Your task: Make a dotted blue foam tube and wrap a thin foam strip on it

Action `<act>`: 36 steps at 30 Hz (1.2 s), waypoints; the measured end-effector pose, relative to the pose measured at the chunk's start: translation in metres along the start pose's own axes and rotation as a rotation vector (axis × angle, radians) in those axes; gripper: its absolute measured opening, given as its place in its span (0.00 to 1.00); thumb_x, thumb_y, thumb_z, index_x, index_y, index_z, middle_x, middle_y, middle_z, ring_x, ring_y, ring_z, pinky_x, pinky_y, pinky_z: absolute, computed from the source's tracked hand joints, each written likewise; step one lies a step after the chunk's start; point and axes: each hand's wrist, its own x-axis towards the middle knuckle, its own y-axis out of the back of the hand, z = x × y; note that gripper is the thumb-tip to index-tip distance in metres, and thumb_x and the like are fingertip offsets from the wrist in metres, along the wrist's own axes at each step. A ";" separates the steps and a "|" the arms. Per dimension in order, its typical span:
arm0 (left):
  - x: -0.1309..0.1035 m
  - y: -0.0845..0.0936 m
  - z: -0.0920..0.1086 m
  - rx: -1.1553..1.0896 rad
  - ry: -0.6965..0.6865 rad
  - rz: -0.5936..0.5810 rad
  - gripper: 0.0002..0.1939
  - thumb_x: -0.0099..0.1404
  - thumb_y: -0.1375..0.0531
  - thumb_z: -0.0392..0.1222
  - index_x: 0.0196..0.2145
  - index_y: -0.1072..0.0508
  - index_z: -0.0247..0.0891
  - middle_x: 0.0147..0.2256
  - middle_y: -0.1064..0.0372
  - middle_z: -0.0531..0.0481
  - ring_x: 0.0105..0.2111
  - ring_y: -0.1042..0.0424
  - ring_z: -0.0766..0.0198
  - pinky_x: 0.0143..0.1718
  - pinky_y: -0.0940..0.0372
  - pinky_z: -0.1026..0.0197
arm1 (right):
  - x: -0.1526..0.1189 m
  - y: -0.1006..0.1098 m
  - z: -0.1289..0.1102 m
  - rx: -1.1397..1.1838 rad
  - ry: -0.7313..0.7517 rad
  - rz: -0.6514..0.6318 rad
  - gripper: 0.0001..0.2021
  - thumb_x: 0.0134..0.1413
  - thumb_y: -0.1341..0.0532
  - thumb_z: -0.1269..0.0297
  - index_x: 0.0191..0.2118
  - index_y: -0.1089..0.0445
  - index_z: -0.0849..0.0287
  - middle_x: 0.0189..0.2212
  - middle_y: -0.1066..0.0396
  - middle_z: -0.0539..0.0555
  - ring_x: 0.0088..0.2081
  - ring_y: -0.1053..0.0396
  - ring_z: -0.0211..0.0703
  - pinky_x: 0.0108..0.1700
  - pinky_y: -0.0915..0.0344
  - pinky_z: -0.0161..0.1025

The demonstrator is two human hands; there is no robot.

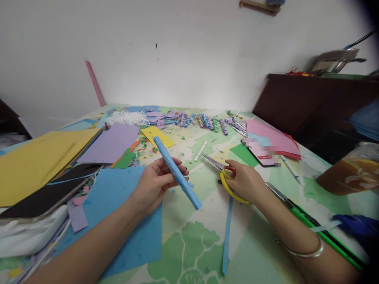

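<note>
My left hand (158,179) is closed round a thin blue paper roll (177,171), which slants from upper left to lower right above the table. In my right hand (248,179) is a pair of scissors (215,162) with yellow and red handles. Their blades point up and left, and look closed, near a white marker (200,151). A narrow blue paper strip (227,236) lies below the scissors. Under my left forearm rests a sheet of blue paper (142,244).
Yellow card sheets (38,157), a black phone-like slab (50,193) and lilac paper (111,144) lie at left. White string (127,117) and several decorated paper rolls (204,121) line the back. A green box cutter (319,230) and a drink container (351,171) are at right.
</note>
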 end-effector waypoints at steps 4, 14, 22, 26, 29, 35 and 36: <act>-0.003 -0.001 -0.001 -0.011 0.087 0.000 0.18 0.45 0.36 0.25 0.36 0.27 0.32 0.30 0.24 0.49 0.33 0.24 0.61 0.36 0.25 0.60 | 0.002 0.001 -0.002 0.009 -0.025 -0.080 0.24 0.47 0.42 0.66 0.53 0.33 0.62 0.35 0.26 0.60 0.37 0.30 0.50 0.31 0.43 0.37; -0.005 -0.004 0.002 -0.062 0.160 -0.129 0.19 0.47 0.39 0.25 0.39 0.29 0.31 0.33 0.24 0.45 0.36 0.23 0.56 0.41 0.28 0.56 | -0.005 0.012 -0.015 0.068 0.107 0.221 0.16 0.56 0.45 0.65 0.45 0.28 0.66 0.40 0.27 0.65 0.44 0.33 0.57 0.44 0.40 0.47; -0.009 -0.007 -0.005 -0.062 0.079 -0.240 0.15 0.53 0.35 0.27 0.39 0.28 0.34 0.36 0.23 0.48 0.41 0.23 0.57 0.45 0.30 0.59 | -0.037 0.005 -0.066 0.997 0.214 -0.419 0.14 0.59 0.46 0.57 0.31 0.29 0.61 0.27 0.27 0.54 0.29 0.31 0.41 0.30 0.38 0.36; -0.009 -0.005 -0.005 -0.059 0.070 -0.255 0.13 0.56 0.35 0.30 0.41 0.28 0.34 0.38 0.23 0.44 0.43 0.24 0.56 0.47 0.30 0.57 | -0.038 -0.004 -0.071 1.207 0.098 -0.467 0.11 0.55 0.44 0.59 0.30 0.32 0.61 0.23 0.30 0.52 0.26 0.33 0.38 0.30 0.38 0.36; -0.006 -0.005 -0.003 -0.048 0.064 -0.219 0.11 0.60 0.37 0.35 0.42 0.27 0.31 0.40 0.23 0.41 0.42 0.24 0.55 0.47 0.30 0.55 | -0.034 -0.004 -0.068 1.181 0.085 -0.367 0.07 0.51 0.43 0.64 0.26 0.34 0.61 0.19 0.35 0.48 0.24 0.39 0.35 0.28 0.43 0.34; -0.006 -0.007 0.001 0.023 0.057 -0.170 0.18 0.59 0.35 0.38 0.46 0.28 0.30 0.44 0.24 0.39 0.44 0.24 0.55 0.49 0.30 0.56 | -0.031 0.000 -0.062 1.188 0.089 -0.329 0.07 0.51 0.42 0.64 0.27 0.33 0.61 0.20 0.36 0.47 0.24 0.41 0.34 0.28 0.46 0.34; -0.007 -0.007 0.001 0.033 0.058 -0.173 0.18 0.59 0.35 0.38 0.46 0.29 0.30 0.44 0.24 0.39 0.44 0.24 0.55 0.49 0.31 0.56 | -0.031 0.000 -0.062 1.179 0.094 -0.325 0.07 0.52 0.42 0.63 0.27 0.34 0.61 0.20 0.36 0.47 0.24 0.41 0.34 0.28 0.46 0.34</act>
